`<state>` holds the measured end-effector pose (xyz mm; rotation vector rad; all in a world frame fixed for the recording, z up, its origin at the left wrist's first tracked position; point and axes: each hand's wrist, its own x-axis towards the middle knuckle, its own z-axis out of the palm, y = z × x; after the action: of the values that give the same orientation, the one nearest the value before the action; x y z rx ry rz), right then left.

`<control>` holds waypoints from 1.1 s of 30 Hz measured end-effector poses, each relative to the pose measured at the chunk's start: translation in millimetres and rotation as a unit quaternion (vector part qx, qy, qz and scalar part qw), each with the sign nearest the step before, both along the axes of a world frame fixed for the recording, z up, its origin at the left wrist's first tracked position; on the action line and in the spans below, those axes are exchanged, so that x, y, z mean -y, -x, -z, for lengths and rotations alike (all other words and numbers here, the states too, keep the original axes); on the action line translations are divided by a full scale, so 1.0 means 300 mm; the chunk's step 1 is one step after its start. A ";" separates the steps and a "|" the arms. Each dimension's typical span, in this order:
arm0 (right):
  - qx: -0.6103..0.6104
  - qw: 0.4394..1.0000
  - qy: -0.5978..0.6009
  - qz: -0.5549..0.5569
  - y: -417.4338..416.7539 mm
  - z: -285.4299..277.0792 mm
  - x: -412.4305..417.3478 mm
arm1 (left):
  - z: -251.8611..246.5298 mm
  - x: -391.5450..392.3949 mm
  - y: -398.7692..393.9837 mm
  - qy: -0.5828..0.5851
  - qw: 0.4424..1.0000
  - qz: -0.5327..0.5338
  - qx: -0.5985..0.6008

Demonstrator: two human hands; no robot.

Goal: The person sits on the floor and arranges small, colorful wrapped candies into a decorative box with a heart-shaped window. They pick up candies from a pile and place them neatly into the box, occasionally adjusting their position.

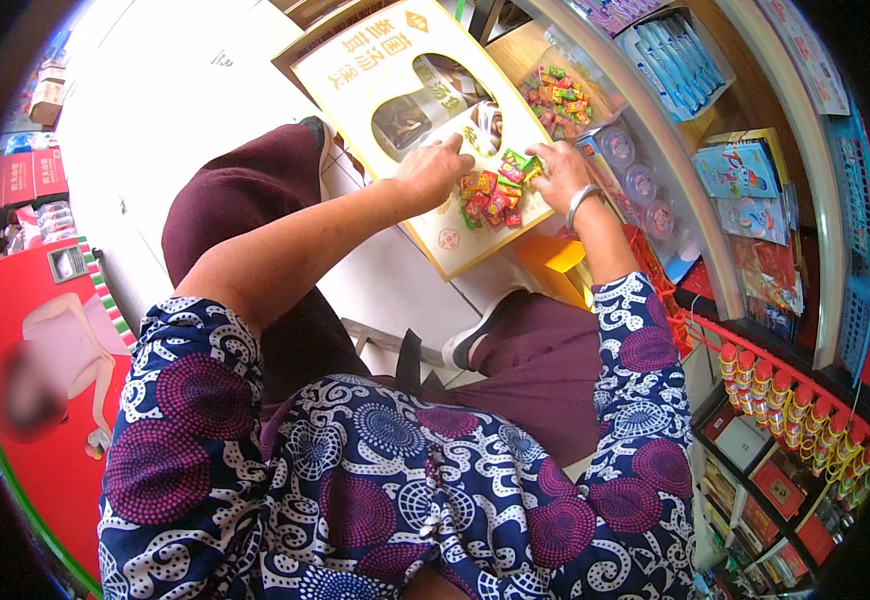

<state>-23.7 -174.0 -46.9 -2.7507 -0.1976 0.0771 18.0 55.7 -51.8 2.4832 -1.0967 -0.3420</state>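
Observation:
A large pale cardboard gift box (424,225) with cut-out windows and printed writing lies flat before me. On its near right part is a loose pile of small wrapped candies (493,202) in red, yellow and green. My left hand (431,174) rests at the pile's left edge, index finger stretched towards the window and thumb apart; nothing shows in it. At the right edge of the pile my right hand (564,176), with a silver bangle (583,202) on the wrist, has its fingertips around a green-and-yellow candy. Whether they grip it is not plain.
Right of the box stands a curved glass display case (675,142). Inside are more wrapped candies (559,97), round clear-lidded tubs (639,184) and flat packets (736,169). A yellow open carton (559,262) sits below the box. Several small red-capped bottles (780,390) hang at the lower right.

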 end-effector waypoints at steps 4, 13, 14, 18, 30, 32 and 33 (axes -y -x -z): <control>-0.020 0.998 -0.059 0.028 0.042 0.034 0.005 | -0.032 0.023 0.002 -0.083 0.996 -0.026 -0.033; -0.235 0.907 -0.281 0.208 0.031 -0.024 0.028 | -0.066 0.006 0.029 -0.055 0.998 -0.006 -0.020; -0.238 0.860 -0.390 0.227 0.018 -0.017 0.051 | -0.070 0.014 0.025 -0.067 0.997 0.001 -0.031; -0.242 0.745 -0.585 0.209 0.006 -0.071 0.010 | -0.072 0.010 0.035 -0.096 0.994 0.060 -0.003; -0.212 0.694 -0.622 0.294 -0.049 -0.020 0.040 | 0.013 0.007 0.021 -0.027 0.997 0.073 0.022; -0.200 0.663 -0.667 0.275 -0.061 -0.029 0.037 | 0.014 0.003 0.024 -0.012 0.997 0.071 0.017; -0.194 0.647 -0.689 0.264 -0.070 -0.040 0.031 | 0.013 0.003 0.023 -0.010 0.997 0.071 0.013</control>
<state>-2.8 -183.3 -34.8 -1.0979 0.4926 0.2331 11.0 54.9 -55.6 2.4403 -1.2897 -0.3636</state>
